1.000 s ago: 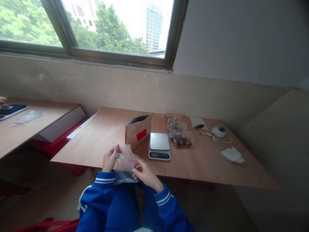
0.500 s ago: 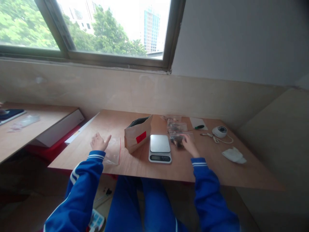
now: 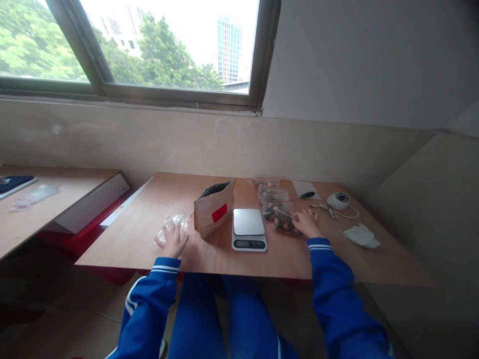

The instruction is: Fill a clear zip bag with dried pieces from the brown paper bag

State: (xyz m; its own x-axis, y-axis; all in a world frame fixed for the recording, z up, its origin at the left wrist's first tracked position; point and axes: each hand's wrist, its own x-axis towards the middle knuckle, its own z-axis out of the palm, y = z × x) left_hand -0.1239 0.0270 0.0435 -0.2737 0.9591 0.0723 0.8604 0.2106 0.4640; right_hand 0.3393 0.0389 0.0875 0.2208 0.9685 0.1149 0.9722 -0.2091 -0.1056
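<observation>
My left hand lies on an empty clear plastic bag on the wooden table, its fingers spread over the crumpled plastic. My right hand rests on a filled clear bag of dark pieces to the right of a small silver kitchen scale, its fingers curled on the bag's edge. A brown paper pouch with a red label stands open between my two hands, just left of the scale.
More filled clear bags lie behind the held one. A white card with a green pen, a round white device with a cable, and a white tissue sit at the right. A second table stands at the left.
My left hand laid the empty bag on the table left of the pouch and now presses on it. My right hand reached to the filled bag right of the scale and gripped it.
</observation>
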